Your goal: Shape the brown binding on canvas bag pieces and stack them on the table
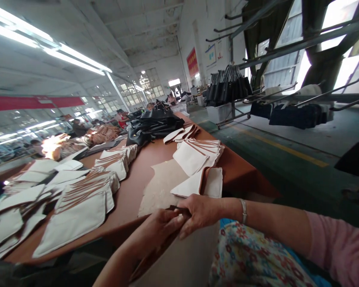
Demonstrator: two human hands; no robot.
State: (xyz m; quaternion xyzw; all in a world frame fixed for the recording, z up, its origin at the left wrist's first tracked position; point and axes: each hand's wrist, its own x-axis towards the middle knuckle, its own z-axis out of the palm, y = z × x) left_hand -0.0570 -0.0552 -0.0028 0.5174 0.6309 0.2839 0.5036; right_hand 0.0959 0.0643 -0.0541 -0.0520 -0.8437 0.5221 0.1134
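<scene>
My left hand point(163, 223) and my right hand point(202, 211) meet at the table's near edge, fingers closed together. Between them they pinch the upper end of a beige panel with a brown edge point(182, 259), which hangs down over my lap. A small dark bit shows at the fingertips; what it is I cannot tell. Just beyond my right hand lies a white piece with a brown strip point(197, 181), near a fanned stack of white brown-edged pieces point(194, 153). A ragged beige sheet point(160, 183) lies flat on the table beyond my left hand.
The brown-covered table point(134, 181) runs away from me. Fanned white pieces point(80, 207) and loose white panels point(12, 223) cover its left side. Black bags point(155, 123) are heaped farther back. To the right stands a metal rack point(275, 59) with hanging black bags point(229, 87).
</scene>
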